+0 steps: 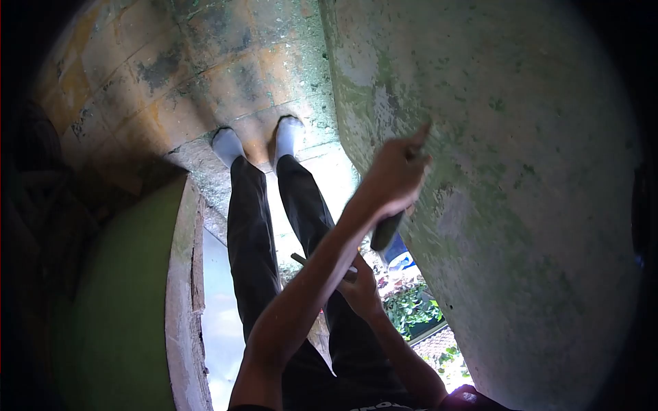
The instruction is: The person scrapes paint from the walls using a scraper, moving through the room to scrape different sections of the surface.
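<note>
Reaching across to the right, my left hand (pixel 397 175) is closed around a dark elongated object (pixel 387 231). Its lower end sticks out below my fist, in front of the stained greenish wall (pixel 507 205); blur hides what it is. Lower down, my right hand (pixel 360 288) is closed on a thin, flat object (pixel 299 259), whose dark end shows left of my left forearm. That forearm passes over part of it. A gap lies between my two hands.
My feet in light socks (pixel 288 137) stand on a worn, stained floor (pixel 199 75). At left are a green surface (pixel 123 294) and a chipped pale edge (pixel 181 308). Green leaves (pixel 411 308) and a blue item (pixel 397 255) show through the bright opening at lower right.
</note>
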`<state>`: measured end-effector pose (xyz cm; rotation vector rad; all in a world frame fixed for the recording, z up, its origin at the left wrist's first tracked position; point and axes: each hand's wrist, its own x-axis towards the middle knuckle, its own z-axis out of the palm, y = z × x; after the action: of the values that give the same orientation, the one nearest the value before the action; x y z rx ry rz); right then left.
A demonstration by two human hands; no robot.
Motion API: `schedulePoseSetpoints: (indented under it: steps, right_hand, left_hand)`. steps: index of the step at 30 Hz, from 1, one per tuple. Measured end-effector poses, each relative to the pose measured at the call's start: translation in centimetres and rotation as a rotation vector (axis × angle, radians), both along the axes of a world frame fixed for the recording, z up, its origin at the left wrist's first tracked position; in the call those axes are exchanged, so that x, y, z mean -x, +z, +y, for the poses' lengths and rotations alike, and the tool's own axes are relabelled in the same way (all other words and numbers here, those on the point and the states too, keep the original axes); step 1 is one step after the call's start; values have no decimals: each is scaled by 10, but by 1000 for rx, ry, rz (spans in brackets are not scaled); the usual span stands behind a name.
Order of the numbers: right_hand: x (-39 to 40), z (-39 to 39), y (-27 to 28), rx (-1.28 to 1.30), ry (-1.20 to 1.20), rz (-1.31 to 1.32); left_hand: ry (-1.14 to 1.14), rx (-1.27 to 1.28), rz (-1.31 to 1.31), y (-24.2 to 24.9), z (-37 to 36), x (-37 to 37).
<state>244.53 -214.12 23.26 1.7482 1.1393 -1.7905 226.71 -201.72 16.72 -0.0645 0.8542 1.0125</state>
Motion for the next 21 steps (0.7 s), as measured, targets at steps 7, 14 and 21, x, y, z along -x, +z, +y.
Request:
schedulePoseSetpoints:
  steps: [7, 14, 21]
  right_hand:
    - [-18, 3, -6, 23, -31, 29]
    - [-23, 2, -9, 8, -12, 36]
    - [-33, 8, -12, -10, 32, -26]
  left_hand:
    - [-14, -29, -96, 9, -8, 7]
    - [9, -50, -9, 14, -7, 2]
    - [7, -64, -35, 8, -3, 14]
